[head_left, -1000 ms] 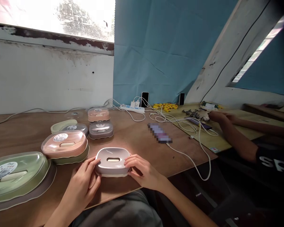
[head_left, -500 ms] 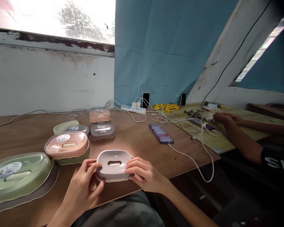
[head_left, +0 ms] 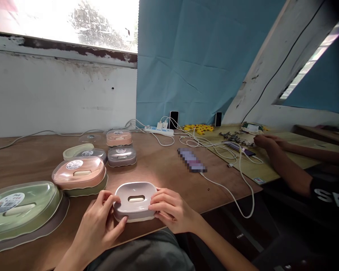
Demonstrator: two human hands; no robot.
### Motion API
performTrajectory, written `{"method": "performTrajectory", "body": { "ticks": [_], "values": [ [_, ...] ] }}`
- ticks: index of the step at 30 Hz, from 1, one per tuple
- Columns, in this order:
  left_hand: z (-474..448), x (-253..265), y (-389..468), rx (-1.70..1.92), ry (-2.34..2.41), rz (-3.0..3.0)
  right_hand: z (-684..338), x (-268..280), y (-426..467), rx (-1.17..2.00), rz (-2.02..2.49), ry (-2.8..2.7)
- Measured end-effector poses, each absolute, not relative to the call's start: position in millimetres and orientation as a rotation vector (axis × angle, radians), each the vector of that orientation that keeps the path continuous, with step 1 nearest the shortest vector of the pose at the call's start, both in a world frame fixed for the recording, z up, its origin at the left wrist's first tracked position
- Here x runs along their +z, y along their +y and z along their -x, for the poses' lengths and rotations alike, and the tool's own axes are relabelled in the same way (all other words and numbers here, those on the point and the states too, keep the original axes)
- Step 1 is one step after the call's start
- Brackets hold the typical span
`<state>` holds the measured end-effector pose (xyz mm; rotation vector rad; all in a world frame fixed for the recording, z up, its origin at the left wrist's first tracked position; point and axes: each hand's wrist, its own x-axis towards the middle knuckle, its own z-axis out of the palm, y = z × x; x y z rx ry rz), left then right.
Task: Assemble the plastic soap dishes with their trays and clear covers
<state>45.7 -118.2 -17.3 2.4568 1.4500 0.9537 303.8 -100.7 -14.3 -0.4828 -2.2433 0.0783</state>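
Note:
A grey-mauve oval soap dish (head_left: 141,209) with a pale base sits near the table's front edge, a white piece showing through the slot in its top. My left hand (head_left: 97,218) grips its left end, fingertips on the upper rim and thumb at the lower front. On the right end, my right hand (head_left: 176,209) has its fingers pressed along the side. Both palms' undersides are hidden. To the left are stacked soap boxes with clear lids and round labels: a pink one (head_left: 94,166) and a green one (head_left: 42,199).
Smaller pink (head_left: 124,139) and grey (head_left: 122,157) boxes stand behind. A phone (head_left: 191,160) on a white cable lies right of centre. A power strip (head_left: 161,131) and yellow pieces (head_left: 200,129) are at the back. A co-worker's hand (head_left: 264,141) is at the right table.
The soap dish has shifted slightly down and toward me, its upper face tipped a little. Both hands keep hold of it; the left thumb has moved slightly along the front.

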Motion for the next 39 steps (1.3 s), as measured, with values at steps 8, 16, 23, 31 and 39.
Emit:
{"method": "performTrajectory", "body": {
  "ticks": [8, 16, 23, 31, 39],
  "values": [
    [-44.2, -19.2, -119.1, 1.022, 1.396, -2.494, -302.3, -12.3, -102.4, 0.024, 0.452, -2.215],
    [-44.2, -16.5, -121.8, 1.112, 1.331, -2.558, -304.0, -14.2, -102.9, 0.012, 0.422, -2.224],
    [-46.0, -13.2, -121.8, 0.999, 1.206, -2.613, -304.7, -15.0, -104.3, 0.041, 0.439, -2.258],
    [-49.8, -14.4, -119.6, 1.034, 1.241, -2.710, -303.0, -16.8, -103.6, -0.063, 0.459, -2.330],
    [-45.4, -21.0, -113.3, 0.891, 1.056, -2.892, -301.0, -17.1, -102.8, -0.096, 0.482, -2.337]
  ]
}}
